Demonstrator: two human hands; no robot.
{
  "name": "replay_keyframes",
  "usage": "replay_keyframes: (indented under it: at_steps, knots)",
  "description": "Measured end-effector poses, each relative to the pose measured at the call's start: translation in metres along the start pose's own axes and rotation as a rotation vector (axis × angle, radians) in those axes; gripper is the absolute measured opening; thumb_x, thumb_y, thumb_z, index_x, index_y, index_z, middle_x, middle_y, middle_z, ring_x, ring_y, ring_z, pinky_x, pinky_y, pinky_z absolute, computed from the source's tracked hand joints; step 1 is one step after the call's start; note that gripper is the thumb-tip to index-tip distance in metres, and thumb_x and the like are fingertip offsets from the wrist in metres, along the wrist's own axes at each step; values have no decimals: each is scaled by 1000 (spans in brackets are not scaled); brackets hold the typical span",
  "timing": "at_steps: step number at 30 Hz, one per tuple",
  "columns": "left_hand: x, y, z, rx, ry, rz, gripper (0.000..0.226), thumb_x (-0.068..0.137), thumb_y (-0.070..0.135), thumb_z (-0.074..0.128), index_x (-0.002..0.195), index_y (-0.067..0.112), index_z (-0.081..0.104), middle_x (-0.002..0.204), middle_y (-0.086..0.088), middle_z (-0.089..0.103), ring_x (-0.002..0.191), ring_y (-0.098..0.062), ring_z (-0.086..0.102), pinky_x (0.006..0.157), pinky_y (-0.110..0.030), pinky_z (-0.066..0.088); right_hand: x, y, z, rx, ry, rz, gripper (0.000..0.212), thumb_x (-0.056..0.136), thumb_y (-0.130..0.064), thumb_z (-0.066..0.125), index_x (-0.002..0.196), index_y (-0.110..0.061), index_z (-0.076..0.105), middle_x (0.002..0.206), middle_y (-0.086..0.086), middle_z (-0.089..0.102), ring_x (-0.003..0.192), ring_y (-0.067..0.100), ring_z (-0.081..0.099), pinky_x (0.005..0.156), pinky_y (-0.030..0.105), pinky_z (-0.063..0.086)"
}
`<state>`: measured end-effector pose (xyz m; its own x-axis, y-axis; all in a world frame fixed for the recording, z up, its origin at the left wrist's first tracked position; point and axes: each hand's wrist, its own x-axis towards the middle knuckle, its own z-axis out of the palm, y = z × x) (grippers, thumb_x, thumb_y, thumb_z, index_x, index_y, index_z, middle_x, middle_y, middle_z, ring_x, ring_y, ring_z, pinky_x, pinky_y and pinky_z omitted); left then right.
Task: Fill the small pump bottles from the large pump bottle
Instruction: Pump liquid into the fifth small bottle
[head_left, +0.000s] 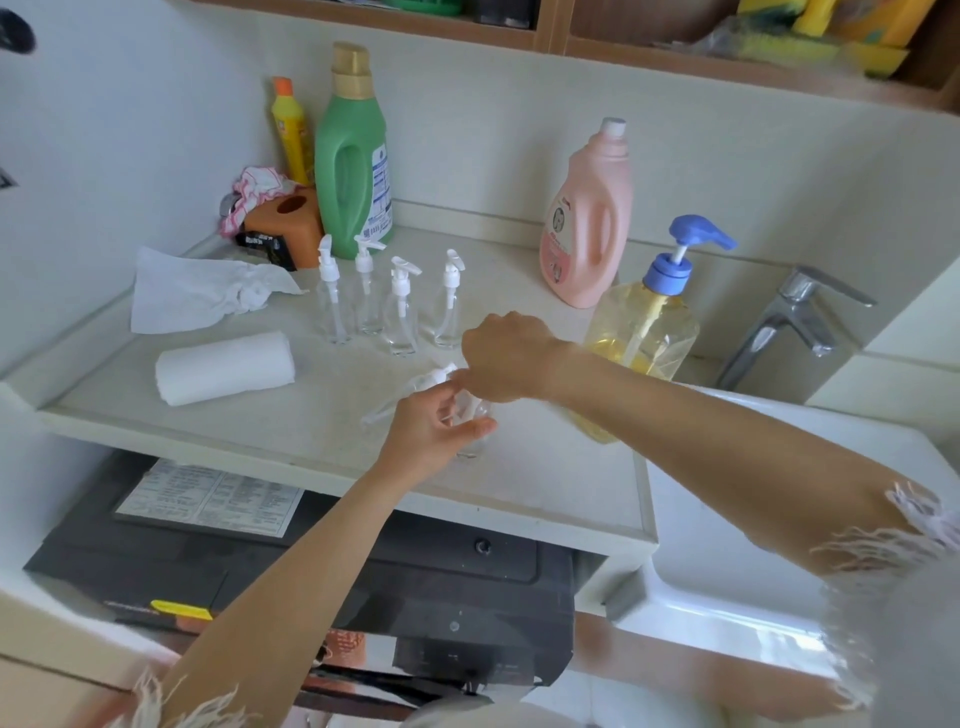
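Note:
The large pump bottle (645, 328) stands at the counter's right, clear with yellow liquid and a blue pump head. Several empty small pump bottles (396, 306) with white pumps stand in a row at mid counter. In front of them my left hand (434, 431) grips one more small clear bottle (474, 422), mostly hidden by my fingers. My right hand (506, 358) is closed on that bottle's white pump top (441, 375), whose thin dip tube slants down to the left, outside the bottle.
A pink jug (587, 223), a green jug (353, 156) and a yellow bottle (291, 130) line the back wall. A paper towel roll (224, 368) and crumpled tissue (208, 291) lie left. The sink (727, 530) and tap (789, 317) are right.

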<state>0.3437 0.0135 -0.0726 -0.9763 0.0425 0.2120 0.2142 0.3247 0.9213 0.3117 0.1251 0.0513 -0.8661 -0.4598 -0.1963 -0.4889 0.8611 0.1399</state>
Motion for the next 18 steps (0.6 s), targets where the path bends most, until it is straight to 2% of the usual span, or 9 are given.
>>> replay_keyframes:
  at_steps: [3,5,7,9,10,12,13,16,18]
  knots:
    - [1,0,0,4,4,-3,33,78,21,78,107,13,67,63,1,50,67,-9,54,59,-16,41,1,7,-8,73,-62,-74,36,90,-39,61,109,-9,63,100,5,63,92,26,63,72,32,51]
    - [2,-3,3,11,25,3,33,77,23,79,108,19,67,55,6,43,56,0,48,60,-12,36,2,8,-3,78,-38,-49,29,91,-33,58,91,-5,61,80,6,58,81,29,62,61,32,48]
    - [3,-5,7,15,47,11,29,76,25,80,102,26,68,51,17,45,56,2,47,64,-10,38,3,5,4,90,-5,43,29,94,-31,54,77,-8,52,72,4,50,69,25,54,53,29,40]
    - [4,-7,10,14,59,31,26,75,28,80,98,28,68,58,17,49,61,0,49,68,-14,43,5,4,6,32,49,96,26,96,-31,48,78,-12,46,77,1,48,71,21,48,60,28,36]
    - [5,-7,11,7,66,33,31,74,30,80,103,23,69,64,17,54,65,1,53,72,-15,45,6,5,5,7,69,97,25,97,-31,47,80,-13,47,82,2,52,75,22,49,61,28,36]
    - [8,-6,13,2,65,32,43,75,29,80,113,16,68,70,18,59,68,3,56,73,-12,44,7,11,-1,43,26,32,29,93,-39,53,86,-11,57,91,4,60,82,23,57,62,30,44]
    - [9,-7,13,6,65,34,45,75,30,80,115,15,67,68,18,57,66,3,54,70,-11,42,8,14,-2,78,-15,-17,29,89,-40,60,93,-11,63,97,5,63,87,24,60,67,32,50]
    - [12,-10,15,30,64,57,47,76,32,79,118,16,66,62,10,44,58,-2,42,62,-14,38,5,16,-1,84,-6,-78,31,84,-29,69,107,-9,63,106,10,61,93,26,60,78,35,54]
    - [13,-11,16,23,74,59,49,76,30,79,120,17,65,69,15,57,65,3,53,69,-10,43,6,15,2,73,34,-63,30,86,-24,67,110,-6,60,107,12,58,91,26,59,77,34,53]
